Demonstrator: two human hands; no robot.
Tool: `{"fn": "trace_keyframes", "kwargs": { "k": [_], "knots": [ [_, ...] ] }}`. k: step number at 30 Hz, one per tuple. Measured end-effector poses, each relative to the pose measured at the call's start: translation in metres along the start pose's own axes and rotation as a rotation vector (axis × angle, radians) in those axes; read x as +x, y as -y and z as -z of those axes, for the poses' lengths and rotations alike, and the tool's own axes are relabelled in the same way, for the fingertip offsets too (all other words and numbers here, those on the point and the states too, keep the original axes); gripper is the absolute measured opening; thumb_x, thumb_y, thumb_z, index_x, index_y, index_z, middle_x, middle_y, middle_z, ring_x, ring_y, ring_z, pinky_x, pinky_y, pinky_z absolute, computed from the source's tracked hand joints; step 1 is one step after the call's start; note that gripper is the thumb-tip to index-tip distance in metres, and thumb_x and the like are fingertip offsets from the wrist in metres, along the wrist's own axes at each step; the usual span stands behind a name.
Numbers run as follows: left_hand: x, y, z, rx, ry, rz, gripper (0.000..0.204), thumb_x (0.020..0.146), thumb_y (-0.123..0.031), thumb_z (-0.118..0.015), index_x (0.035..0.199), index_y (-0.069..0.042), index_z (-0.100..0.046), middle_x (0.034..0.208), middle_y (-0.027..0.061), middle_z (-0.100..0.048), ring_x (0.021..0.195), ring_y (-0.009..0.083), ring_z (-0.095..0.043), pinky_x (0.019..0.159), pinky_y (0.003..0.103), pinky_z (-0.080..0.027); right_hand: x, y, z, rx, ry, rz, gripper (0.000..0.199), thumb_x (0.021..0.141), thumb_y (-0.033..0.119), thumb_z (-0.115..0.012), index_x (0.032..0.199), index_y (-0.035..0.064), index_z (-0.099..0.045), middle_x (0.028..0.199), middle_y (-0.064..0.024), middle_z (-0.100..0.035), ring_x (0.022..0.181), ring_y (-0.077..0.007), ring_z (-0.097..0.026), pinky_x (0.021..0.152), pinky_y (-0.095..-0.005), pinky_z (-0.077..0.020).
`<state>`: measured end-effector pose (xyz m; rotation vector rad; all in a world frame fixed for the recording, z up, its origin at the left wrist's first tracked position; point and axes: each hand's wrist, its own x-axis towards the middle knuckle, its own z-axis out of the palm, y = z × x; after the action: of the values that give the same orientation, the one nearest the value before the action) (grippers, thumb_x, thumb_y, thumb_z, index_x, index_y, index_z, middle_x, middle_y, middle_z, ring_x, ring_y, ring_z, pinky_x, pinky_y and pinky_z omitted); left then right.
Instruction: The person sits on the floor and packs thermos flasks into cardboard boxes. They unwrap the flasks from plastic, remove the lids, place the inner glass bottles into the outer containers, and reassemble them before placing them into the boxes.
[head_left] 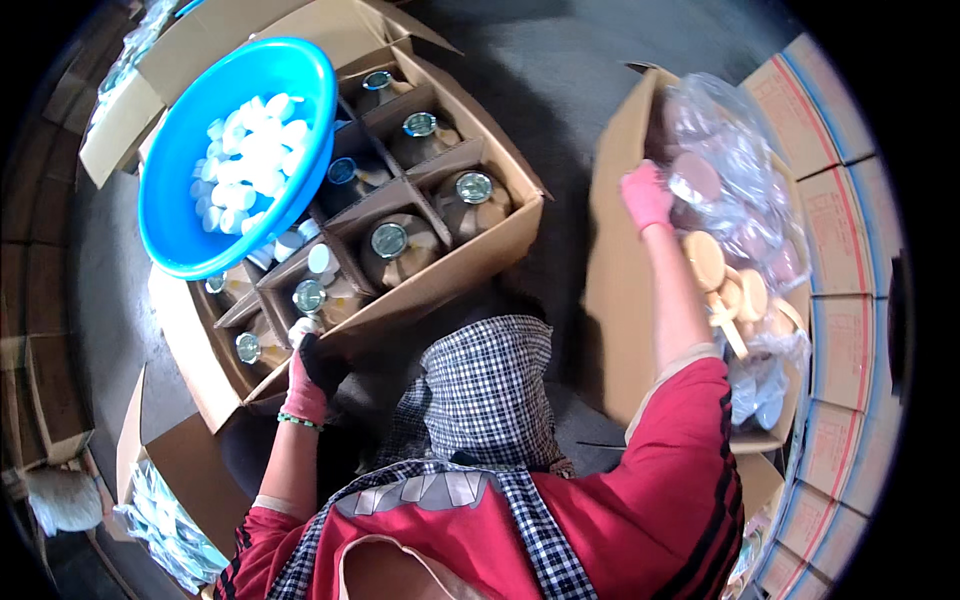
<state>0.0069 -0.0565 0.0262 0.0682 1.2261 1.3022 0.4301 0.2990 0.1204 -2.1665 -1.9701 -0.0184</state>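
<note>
My left hand (310, 370), in a pink glove with a dark patch, is closed at the near wall of a divided cardboard box (440, 275). Something pale shows at its fingertips, a cap or the glove itself; I cannot tell. Large glass jars (390, 242) with open round mouths stand in the box's compartments. Over the box's left part rests a blue basin (165, 215) holding many white caps (240, 165). At the right, my pink-gloved right hand (650, 197) is closed beside a clear plastic bag (735, 140) of pinkish lids. What its fingers hold is hidden.
Orange-tan lids (704, 260) and more bags fill the right-hand carton (615, 290). Stacked cartons (835, 230) line the far right. At lower left stands an open box (190, 470) with pale green wrapped things. Grey floor (540, 60) lies between the boxes.
</note>
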Motion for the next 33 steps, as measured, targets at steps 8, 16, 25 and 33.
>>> {"fn": "trace_keyframes", "kwargs": {
  "k": [8, 16, 25, 33],
  "knots": [
    [0.031, 0.001, 0.014, -0.048, -0.069, 0.007, 0.030, 0.075, -0.035, -0.051, 0.095, -0.012, -0.049, 0.087, 0.0082, -0.054, 0.074, 0.0239, -0.051, 0.061, 0.038, -0.044, -0.113, 0.023, 0.045, 0.021, 0.123, 0.155, 0.027, 0.079, 0.028, -0.051, 0.086, 0.0022, -0.053, 0.083, -0.0203, -0.060, 0.080, -0.0341, -0.059, 0.071, -0.0422, -0.0468],
    [0.019, -0.011, -0.031, -0.114, -0.084, 0.030, 0.020, 0.082, -0.036, -0.048, 0.087, -0.017, -0.045, 0.074, 0.0026, -0.047, 0.068, 0.0178, -0.046, 0.054, 0.031, -0.040, -0.147, -0.016, 0.071, 0.055, -0.014, 0.194, 0.031, 0.079, 0.029, -0.051, 0.091, 0.0001, -0.050, 0.083, -0.0235, -0.058, 0.083, -0.0366, -0.057, 0.073, -0.0443, -0.0446],
    [0.020, -0.012, 0.022, 0.798, -0.107, -0.413, 0.052, 0.055, -0.027, -0.072, 0.099, -0.011, -0.051, 0.088, 0.0057, -0.053, 0.083, 0.0207, -0.054, 0.070, 0.031, -0.046, -0.187, -0.003, 0.052, -0.005, 0.145, 0.285, 0.030, 0.078, 0.029, -0.054, 0.086, 0.0008, -0.049, 0.081, -0.0218, -0.059, 0.079, -0.0369, -0.057, 0.070, -0.0444, -0.0449],
    [0.016, -0.005, 0.002, -0.065, -0.105, -0.208, 0.024, 0.077, -0.035, -0.053, 0.094, -0.017, -0.055, 0.076, 0.0056, -0.050, 0.062, 0.0221, -0.050, 0.049, 0.036, -0.042, -0.191, 0.001, 0.048, 0.226, -0.044, 0.232, 0.043, 0.078, 0.026, -0.055, 0.109, -0.0024, -0.045, 0.101, -0.0237, -0.054, 0.095, -0.0364, -0.052, 0.084, -0.0405, -0.0400]
  ]
}}
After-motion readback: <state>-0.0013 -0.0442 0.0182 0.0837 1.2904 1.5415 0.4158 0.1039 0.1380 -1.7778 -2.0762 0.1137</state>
